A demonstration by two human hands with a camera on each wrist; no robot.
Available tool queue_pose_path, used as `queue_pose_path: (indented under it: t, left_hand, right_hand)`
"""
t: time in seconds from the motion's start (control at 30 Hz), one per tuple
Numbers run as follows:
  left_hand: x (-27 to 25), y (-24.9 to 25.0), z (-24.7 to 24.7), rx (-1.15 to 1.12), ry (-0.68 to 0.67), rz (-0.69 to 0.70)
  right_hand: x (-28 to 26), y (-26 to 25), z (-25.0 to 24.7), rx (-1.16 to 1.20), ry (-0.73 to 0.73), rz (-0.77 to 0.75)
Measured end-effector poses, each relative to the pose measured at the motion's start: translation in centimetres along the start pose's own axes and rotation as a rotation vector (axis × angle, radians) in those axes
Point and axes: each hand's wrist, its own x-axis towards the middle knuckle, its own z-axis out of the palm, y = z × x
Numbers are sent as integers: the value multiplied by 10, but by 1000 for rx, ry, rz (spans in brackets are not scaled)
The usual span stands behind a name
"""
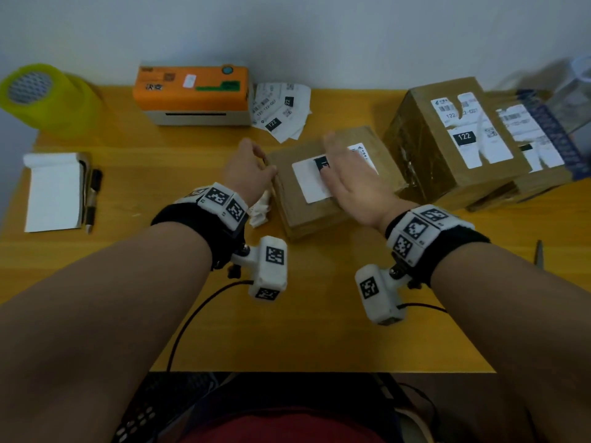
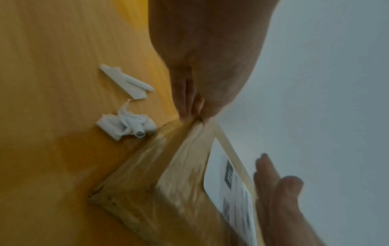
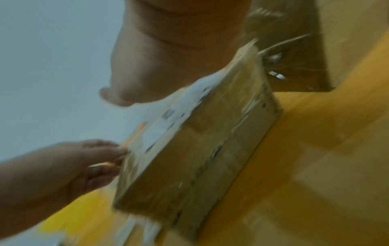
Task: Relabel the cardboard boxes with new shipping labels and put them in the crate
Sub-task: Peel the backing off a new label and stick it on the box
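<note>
A small flat cardboard box (image 1: 323, 212) lies mid-table with a white shipping label (image 1: 308, 182) on its top. My right hand (image 1: 347, 174) is spread flat over that label, fingers straight, blurred; in the left wrist view the right hand's fingers (image 2: 271, 183) lie along the label (image 2: 227, 183). My left hand (image 1: 252, 169) grips the box's left edge, thumb on top and fingers curled against the side, as the right wrist view shows of the left hand (image 3: 84, 163) and the box (image 3: 200, 158). Two larger boxes (image 1: 447, 139) with torn labels stand at the right.
At the back are an orange label printer (image 1: 192, 94) and a loose pile of labels (image 1: 281, 110). A yellow-green tape roll (image 1: 41, 97), a notepad (image 1: 52, 193) and a pen (image 1: 92, 199) sit left. Crumpled label scraps (image 1: 260, 209) lie by the box. A blue-edged container (image 1: 556, 132) is far right.
</note>
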Motion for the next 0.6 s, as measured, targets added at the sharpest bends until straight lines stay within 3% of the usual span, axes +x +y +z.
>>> queue_pose_path:
  t: [0.07,0.17,0.23,0.33,0.47,0.6]
  left_hand:
    - [3,15,2,278,92,196]
    - [1,34,26,592,-78,492]
    - [2,32,46,688,-204,476]
    - [7,18,56,762,-262,424]
    - [10,11,35,840,-339,448]
    - [8,1,17,892,-383,388]
  right_hand:
    - [-1,16,-7,-95,84,106]
    - [-3,27,1,-236,-21,203]
    - [-4,27,9,-293,-44,230]
    - [-5,29,13,-359,-41,246]
    - [-3,38,8,-428,-62,291]
    - [0,40,1,-463,-97,309]
